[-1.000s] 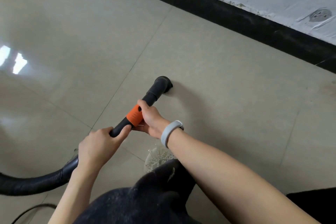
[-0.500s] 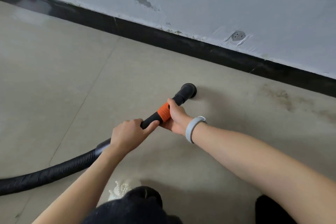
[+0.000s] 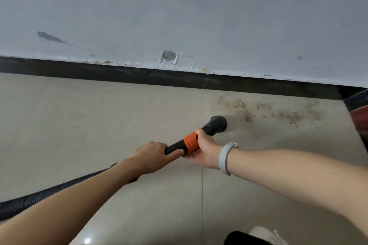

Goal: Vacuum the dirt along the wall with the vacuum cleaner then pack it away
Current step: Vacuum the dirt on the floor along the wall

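While held in both hands, angled low across the floor (image 3: 99, 125) from lower left toward the wall (image 3: 179, 6): vacuum cleaner wand (image 3: 176, 147), black, with orange collar (image 3: 191, 142) near the front end.

Left hand (image 3: 153, 157): wrapped round the black wand just behind the orange collar, forefinger laid along the tube and pointing toward the collar.

Right hand (image 3: 207, 149): grasping from the right side and from below, palm under the orange collar, thumb over the top at the collar's front edge. Grey wristband (image 3: 225, 158) on the right wrist.

Nozzle (image 3: 218, 123): round, black, at the front end of the wand, mouth turned down to the tile. Contact with the tile not determinable. Located just right of a grout line (image 3: 202, 185), near the black skirting board (image 3: 139, 75) but apart from it.

Dirt (image 3: 245, 109): brown crumbs scattered on the tile along the foot of the skirting board, to the right of the nozzle. Nearest crumbs close to the nozzle, not beneath it; a further patch well to the right.

Hose (image 3: 39, 199): black, ribbed, running back from the left hand, under the left forearm, and out past the left edge of view.

Wall: pale grey-blue, scuffed, with a chipped patch at left and a round fitting (image 3: 168, 55) just above the skirting board.

Right edge: dark red and black object (image 3: 358, 117), cut off by the frame, identity not determinable.

Bottom edge: pale shoe (image 3: 266, 236) with dark fabric (image 3: 239, 238) just beside it.
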`<act>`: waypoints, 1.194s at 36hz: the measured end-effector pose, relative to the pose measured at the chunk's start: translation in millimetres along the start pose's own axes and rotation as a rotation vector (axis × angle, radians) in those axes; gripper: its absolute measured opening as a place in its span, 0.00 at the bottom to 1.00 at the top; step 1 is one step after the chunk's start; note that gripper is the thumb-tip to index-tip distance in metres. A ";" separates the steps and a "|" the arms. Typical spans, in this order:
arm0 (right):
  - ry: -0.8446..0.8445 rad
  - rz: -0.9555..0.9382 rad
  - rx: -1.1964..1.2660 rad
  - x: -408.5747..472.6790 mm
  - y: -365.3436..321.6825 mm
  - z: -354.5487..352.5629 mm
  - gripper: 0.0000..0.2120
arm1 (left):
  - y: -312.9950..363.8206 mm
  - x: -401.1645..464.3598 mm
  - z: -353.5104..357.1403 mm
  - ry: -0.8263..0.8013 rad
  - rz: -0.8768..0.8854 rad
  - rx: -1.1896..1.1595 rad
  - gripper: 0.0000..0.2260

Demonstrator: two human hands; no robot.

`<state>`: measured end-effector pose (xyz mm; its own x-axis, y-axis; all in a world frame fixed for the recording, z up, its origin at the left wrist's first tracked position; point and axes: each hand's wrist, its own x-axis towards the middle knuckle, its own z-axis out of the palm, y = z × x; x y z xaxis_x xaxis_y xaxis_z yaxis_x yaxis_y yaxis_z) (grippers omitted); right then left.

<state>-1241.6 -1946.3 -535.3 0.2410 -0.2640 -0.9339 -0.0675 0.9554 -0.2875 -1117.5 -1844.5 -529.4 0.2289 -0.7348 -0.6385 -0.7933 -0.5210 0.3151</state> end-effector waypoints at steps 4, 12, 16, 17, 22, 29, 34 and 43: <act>-0.025 -0.002 -0.069 4.0 -11.1 -14.2 0.14 | 16.9 1.3 11.5 0.051 -0.079 0.025 0.24; -0.181 0.040 -0.217 24.0 7.3 26.7 0.18 | -13.4 -23.6 11.9 0.216 -0.356 -0.093 0.29; -0.186 -0.036 -0.300 25.5 13.8 47.6 0.28 | -12.7 -36.5 -1.7 0.241 -0.443 -0.068 0.28; -0.185 -0.058 -0.322 27.2 15.1 50.8 0.30 | -12.2 -38.1 -4.0 0.240 -0.455 -0.064 0.28; -0.154 -0.098 -0.303 27.0 1.7 53.7 0.22 | -5.5 -30.9 -14.5 0.234 -0.455 -0.075 0.30; -0.011 -0.135 -0.272 41.7 -28.7 -0.2 0.20 | 43.1 4.4 7.0 0.230 -0.283 0.025 0.25; 0.081 -0.132 -0.160 44.9 -33.7 -31.1 0.20 | 56.0 22.8 15.5 0.222 -0.143 0.098 0.24; 0.236 -0.143 -0.053 24.9 -36.0 -61.5 0.15 | 72.8 34.7 22.9 0.144 0.064 0.138 0.25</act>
<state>-1292.6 -1995.4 -561.2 0.0203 -0.4255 -0.9047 -0.1007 0.8994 -0.4253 -1180.2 -1898.0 -544.7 0.2458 -0.8243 -0.5100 -0.8763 -0.4139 0.2467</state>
